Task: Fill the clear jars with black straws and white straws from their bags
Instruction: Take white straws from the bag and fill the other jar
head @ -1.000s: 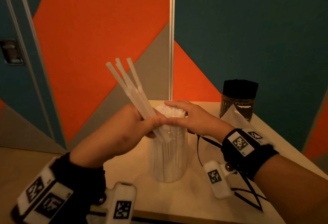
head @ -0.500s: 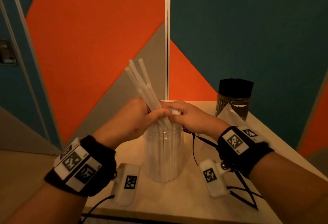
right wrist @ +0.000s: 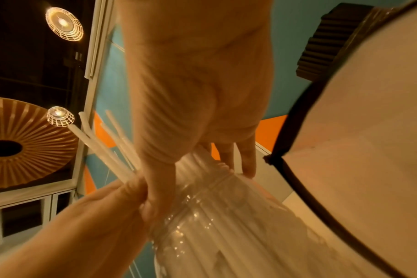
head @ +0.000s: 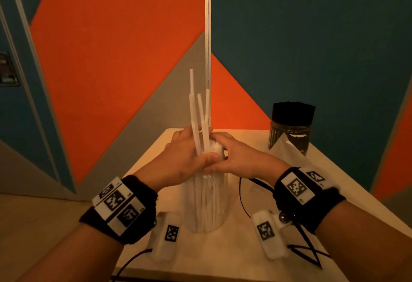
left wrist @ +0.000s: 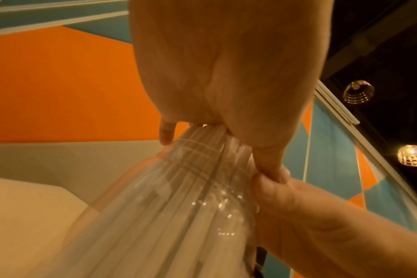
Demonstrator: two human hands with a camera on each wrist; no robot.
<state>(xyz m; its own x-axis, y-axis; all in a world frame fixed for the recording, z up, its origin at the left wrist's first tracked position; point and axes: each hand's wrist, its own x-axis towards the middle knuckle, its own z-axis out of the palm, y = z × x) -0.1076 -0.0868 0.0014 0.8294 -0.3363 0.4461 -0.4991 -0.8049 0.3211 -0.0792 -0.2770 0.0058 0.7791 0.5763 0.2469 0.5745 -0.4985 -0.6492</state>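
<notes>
At the table's middle, both hands meet over the clear jar.
Head view: left hand [head: 185, 159] grips upright white straws [head: 198, 121] at the jar [head: 205, 205] mouth; right hand [head: 236, 156] lies flat across it. Left wrist view: thumbs touch. Right wrist view: fingers [right wrist: 248, 161] reach the rim.

Pale wooden square table [head: 330, 170] stands against a wall of orange, grey and dark teal angled panels [head: 111, 58]. Thin white vertical strip [head: 209, 25] splits the wall panels. Black cables [head: 307, 257] lie crossed on the table's right near edge. Round wire-cage ceiling lamps [right wrist: 64, 23] glow above, beside a big ribbed orange-brown disc [right wrist: 24, 143].
</notes>
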